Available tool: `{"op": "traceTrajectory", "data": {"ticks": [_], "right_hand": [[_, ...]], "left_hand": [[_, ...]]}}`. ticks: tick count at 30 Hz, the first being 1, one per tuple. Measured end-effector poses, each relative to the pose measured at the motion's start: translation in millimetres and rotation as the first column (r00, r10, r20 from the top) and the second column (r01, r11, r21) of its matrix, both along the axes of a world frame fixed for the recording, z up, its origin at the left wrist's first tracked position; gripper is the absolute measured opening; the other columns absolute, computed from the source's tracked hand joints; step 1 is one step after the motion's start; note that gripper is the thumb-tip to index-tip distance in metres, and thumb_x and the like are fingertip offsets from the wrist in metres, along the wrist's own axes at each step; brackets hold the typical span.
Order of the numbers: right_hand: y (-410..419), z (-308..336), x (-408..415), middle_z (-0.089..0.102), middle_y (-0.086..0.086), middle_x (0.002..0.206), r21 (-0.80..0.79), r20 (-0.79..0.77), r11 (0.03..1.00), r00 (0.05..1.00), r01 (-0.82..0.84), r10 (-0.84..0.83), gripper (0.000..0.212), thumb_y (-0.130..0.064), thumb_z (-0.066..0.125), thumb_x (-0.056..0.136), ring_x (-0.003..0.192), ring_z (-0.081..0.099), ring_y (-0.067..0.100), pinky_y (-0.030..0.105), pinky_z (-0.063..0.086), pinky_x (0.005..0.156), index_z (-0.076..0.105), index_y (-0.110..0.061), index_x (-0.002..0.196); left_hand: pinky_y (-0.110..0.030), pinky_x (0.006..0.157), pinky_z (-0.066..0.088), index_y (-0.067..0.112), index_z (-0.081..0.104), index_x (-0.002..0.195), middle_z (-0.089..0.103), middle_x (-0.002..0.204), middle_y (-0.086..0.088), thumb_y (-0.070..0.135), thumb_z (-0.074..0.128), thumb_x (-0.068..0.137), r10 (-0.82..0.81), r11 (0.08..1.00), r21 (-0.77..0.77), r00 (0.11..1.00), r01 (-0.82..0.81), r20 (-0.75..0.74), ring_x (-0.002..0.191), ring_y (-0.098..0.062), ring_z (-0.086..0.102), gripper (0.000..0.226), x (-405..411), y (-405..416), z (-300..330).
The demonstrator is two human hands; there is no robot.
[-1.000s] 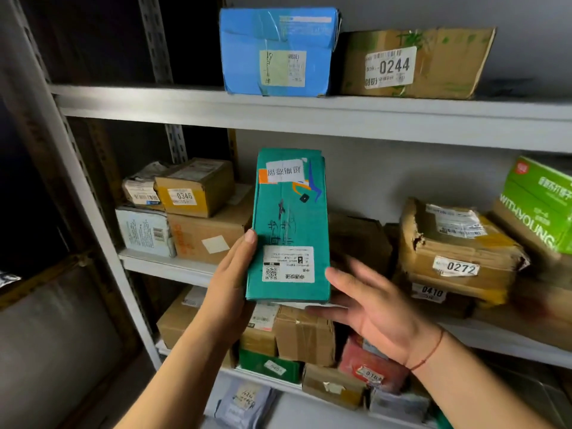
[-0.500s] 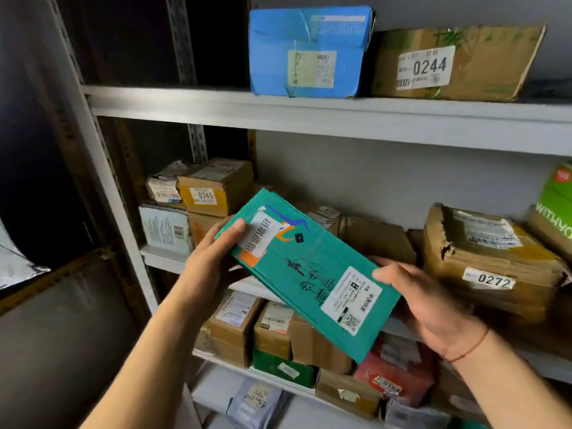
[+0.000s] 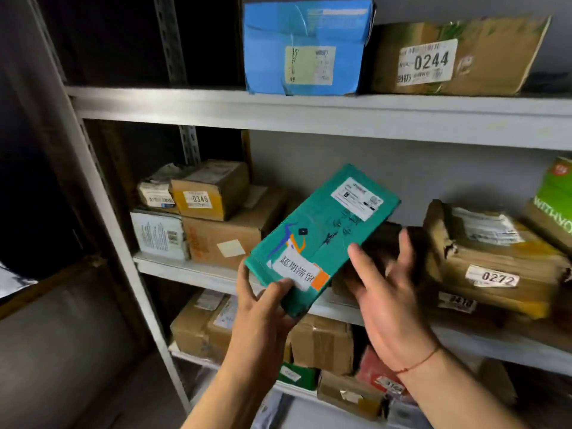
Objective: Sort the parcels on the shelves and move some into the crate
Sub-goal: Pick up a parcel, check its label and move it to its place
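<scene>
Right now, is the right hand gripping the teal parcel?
No, the right hand is open beside the teal parcel, fingers spread; only the left hand pinches its lower end.

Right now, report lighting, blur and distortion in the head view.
Head view: dim, the left side falling into dark; wide-angle bending of the shelf edges; the right hand slightly motion-blurred; labels 0244 and 0272 readable, the teal parcel's small print not.
</scene>
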State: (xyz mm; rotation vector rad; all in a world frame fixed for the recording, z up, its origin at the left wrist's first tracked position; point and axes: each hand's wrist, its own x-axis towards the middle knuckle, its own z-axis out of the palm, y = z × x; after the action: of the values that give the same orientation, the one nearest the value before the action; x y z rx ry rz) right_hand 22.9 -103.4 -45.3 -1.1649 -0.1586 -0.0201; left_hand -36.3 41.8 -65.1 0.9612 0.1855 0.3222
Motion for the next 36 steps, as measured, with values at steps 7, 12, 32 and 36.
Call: {"op": "traceTrajectory", "data": {"ticks": [7, 12, 32, 36], "right_hand": [[-8, 8, 25, 0.079, 0.002, 0.124, -0.03, -0.118, 0.995, 0.989, -0.095, 0.091, 0.07, -0.039, 0.069, 0.098, 0.114, 0.075, 0.028, 0.062, 0.058, 0.1, 0.04, -0.031, 0.161], [-20, 18, 34, 0.075, -0.006, 0.132, -0.168, -0.045, 0.981, 0.995, -0.095, 0.089, 0.075, -0.051, 0.073, 0.088, 0.13, 0.067, 0.017, 0.061, 0.047, 0.115, 0.046, -0.038, 0.157], [-11, -12, 25, 0.072, -0.01, 0.138, -0.29, 0.034, 0.85, 0.883, -0.44, 0.468, 0.061, -0.031, 0.067, 0.094, 0.13, 0.068, 0.019, 0.057, 0.056, 0.106, 0.048, -0.059, 0.144], [-10, -33, 19, 0.073, -0.007, 0.136, -0.309, 0.008, 0.725, 0.761, -0.615, 0.649, 0.054, -0.033, 0.066, 0.093, 0.128, 0.069, 0.021, 0.058, 0.051, 0.113, 0.053, -0.066, 0.134]], "left_hand": [[-0.064, 0.111, 0.05, 0.041, 0.051, 0.147, 0.069, 0.14, -0.009, 0.037, 0.088, 0.082, -0.216, 0.92, 0.344, 0.976, 0.19, 0.039, 0.126, -0.038, 0.069, 0.075, 17, 25, 6], [-0.056, 0.113, 0.051, 0.063, 0.04, 0.153, 0.057, 0.154, 0.011, 0.055, 0.093, 0.07, -0.281, 0.722, 0.664, 0.959, 0.194, 0.025, 0.143, -0.017, 0.056, 0.098, 32, 54, 16], [-0.04, 0.097, 0.062, 0.037, 0.053, 0.149, 0.064, 0.148, 0.009, 0.028, 0.065, 0.105, 0.08, 0.896, 0.423, 0.987, -0.132, 0.138, 0.129, -0.022, 0.069, 0.046, -13, 37, -24], [-0.043, 0.102, 0.059, 0.036, 0.056, 0.145, 0.066, 0.146, 0.007, 0.026, 0.059, 0.107, 0.352, 0.812, 0.465, 0.931, -0.354, 0.094, 0.134, -0.018, 0.065, 0.039, -66, 12, -42]]}}
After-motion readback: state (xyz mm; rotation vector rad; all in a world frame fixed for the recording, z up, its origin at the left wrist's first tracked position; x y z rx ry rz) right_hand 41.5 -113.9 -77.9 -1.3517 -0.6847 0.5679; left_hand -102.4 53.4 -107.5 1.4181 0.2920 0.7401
